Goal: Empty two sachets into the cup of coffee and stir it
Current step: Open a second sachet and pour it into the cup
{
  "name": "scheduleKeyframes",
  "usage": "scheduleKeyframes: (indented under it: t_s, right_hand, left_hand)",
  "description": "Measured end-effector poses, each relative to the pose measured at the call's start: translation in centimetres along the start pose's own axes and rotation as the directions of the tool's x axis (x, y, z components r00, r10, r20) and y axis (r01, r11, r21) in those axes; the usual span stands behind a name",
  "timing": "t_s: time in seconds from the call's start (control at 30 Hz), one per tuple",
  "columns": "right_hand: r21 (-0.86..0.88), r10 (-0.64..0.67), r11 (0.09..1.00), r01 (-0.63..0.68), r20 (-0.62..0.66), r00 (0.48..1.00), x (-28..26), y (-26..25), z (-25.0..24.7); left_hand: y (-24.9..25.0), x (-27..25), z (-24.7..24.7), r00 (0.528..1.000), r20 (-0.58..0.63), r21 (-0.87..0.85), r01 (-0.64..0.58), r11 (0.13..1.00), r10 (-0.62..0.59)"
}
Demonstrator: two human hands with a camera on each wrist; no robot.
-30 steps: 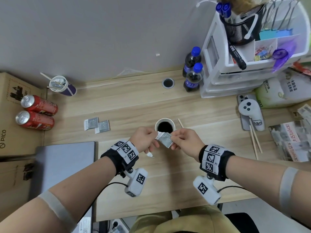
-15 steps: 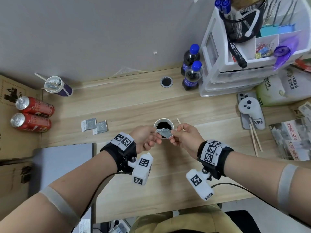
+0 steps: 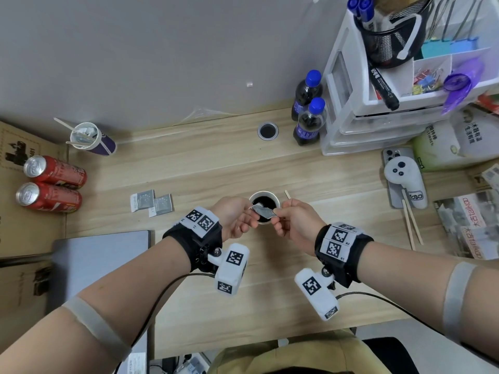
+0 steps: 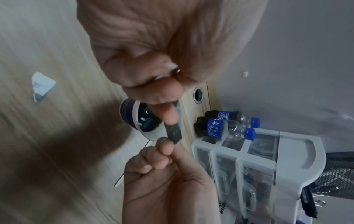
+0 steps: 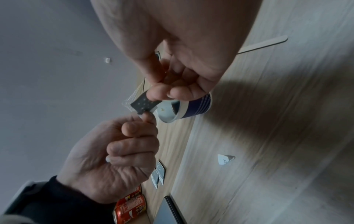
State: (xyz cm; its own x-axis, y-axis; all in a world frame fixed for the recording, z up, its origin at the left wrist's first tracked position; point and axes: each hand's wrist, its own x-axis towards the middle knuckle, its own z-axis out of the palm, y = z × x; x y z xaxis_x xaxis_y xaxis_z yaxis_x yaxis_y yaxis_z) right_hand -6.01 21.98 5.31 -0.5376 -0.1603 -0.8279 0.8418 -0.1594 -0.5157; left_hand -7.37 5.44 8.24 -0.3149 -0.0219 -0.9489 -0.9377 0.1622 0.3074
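Overhead, the left hand (image 3: 234, 217) and right hand (image 3: 294, 225) meet over the cup of coffee (image 3: 264, 206) on the desk (image 3: 216, 174), each pinching an end of a grey sachet (image 3: 263, 211) lying across the dark liquid; two more sachets (image 3: 151, 202) lie left. From the left wrist, the sachet (image 4: 174, 133) looks dotted, its upper end hidden behind fingers. From the right wrist, fingertips grip the sachet (image 5: 144, 104) above the blue-striped cup (image 5: 193, 109); a torn corner (image 5: 225, 159) lies nearby, its print unreadable.

Desk (image 3: 216, 171) is looking like pale matt woodgrain laminate, cup (image 5: 193, 106) is smooth paper, sachet (image 5: 144, 104) between the hands is looking dull grey foil-ish.
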Motion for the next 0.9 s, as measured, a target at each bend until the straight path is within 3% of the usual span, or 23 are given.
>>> scheduleKeyframes:
  t_s: [0.43,0.9]
  right_hand:
    - [0.038,0.054,0.998,-0.053,-0.013,0.998,-0.39,-0.29,0.09]
    - [0.049,0.051,0.998,-0.05,-0.02,0.998,-0.44,-0.16,0.26]
  left_hand:
    - [0.09,-0.22,0.28,0.999,-0.025,0.127,0.038,0.991,-0.035]
    - [-0.59,-0.53,0.23,0.999,-0.031,0.124,0.044,0.991,-0.04]
